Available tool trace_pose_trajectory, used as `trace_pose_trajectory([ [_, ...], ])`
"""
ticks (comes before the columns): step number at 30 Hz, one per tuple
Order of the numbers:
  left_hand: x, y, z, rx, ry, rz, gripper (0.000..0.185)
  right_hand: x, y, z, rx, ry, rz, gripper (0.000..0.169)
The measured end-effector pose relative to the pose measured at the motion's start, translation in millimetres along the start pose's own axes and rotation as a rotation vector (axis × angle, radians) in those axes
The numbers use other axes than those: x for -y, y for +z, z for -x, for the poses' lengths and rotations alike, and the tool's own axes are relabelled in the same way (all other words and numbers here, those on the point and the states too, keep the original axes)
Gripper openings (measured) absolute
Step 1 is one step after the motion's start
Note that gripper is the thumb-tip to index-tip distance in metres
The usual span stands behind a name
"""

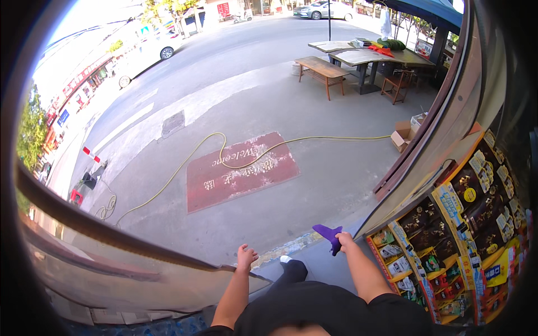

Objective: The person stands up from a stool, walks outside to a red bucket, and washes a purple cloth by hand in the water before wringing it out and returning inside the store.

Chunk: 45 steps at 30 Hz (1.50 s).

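Note:
Gripped in my right hand (345,242) is a crumpled purple cloth (329,236), one end sticking out to the left. My left hand (247,257) is held out in the air with its fingers apart and nothing in it. Below and between the hands, one foot in a white-tipped shoe (286,259) is at the doorway threshold (294,248). A worn red welcome mat (243,185) lies on the concrete beyond, with a yellow hose (185,164) running across it.
At right stands a rack of packaged goods (445,235) close to my right arm. A door frame (126,248) edges the left. Outside are an open cardboard box (402,135), a wooden bench (321,68), tables (357,56), a stool (395,86) and a white car (145,59) on the road.

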<state>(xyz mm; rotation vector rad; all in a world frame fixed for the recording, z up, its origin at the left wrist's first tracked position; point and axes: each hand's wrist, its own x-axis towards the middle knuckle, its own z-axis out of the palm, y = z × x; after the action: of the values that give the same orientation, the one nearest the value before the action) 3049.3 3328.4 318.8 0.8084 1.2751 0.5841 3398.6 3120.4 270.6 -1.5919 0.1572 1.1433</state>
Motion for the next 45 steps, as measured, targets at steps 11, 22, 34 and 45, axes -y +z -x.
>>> trace_pose_trajectory([
  [11, -63, -128, -130, -0.528, -0.213, 0.187, 0.026, 96, 89, -174, -0.283, 0.308, 0.04, 0.019],
  [22, -15, -193, -219, -0.845, -0.538, 0.724, 0.008, 219, 432, -427, 0.083, 0.266, 0.761, 0.023],
  [34, -233, -415, -488, -0.657, -0.299, 0.507, 0.019, 285, 942, -396, 0.476, -0.046, 0.15, 0.007],
  [45, -410, -679, -718, -0.474, -0.057, 0.367, 0.037, 195, 991, -522, -0.035, -0.129, 1.51, 0.031],
])
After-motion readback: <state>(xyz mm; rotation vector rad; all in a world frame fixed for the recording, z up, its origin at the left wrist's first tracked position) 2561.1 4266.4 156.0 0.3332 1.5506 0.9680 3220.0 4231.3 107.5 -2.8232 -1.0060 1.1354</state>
